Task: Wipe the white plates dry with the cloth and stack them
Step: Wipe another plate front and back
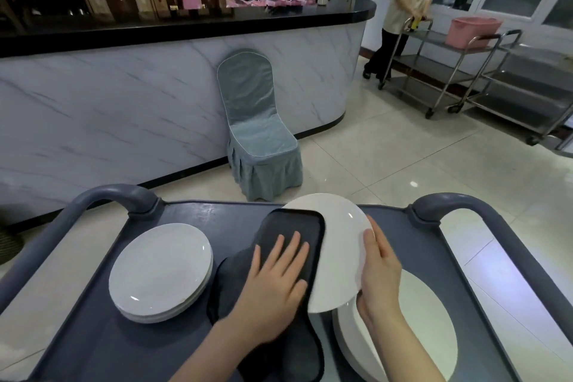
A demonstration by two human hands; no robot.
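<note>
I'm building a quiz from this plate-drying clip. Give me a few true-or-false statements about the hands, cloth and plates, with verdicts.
1. The left hand presses the cloth flat against the held plate. True.
2. The right hand is empty. False: it grips the held plate's rim.
3. The cloth is white. False: it is dark.
4. A left stack and a right stack of plates sit on the cart. True.

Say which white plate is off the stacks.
The tilted plate: right hand grips its rim, left hand presses the cloth on it. Left stack and right stack lie flat.
</note>
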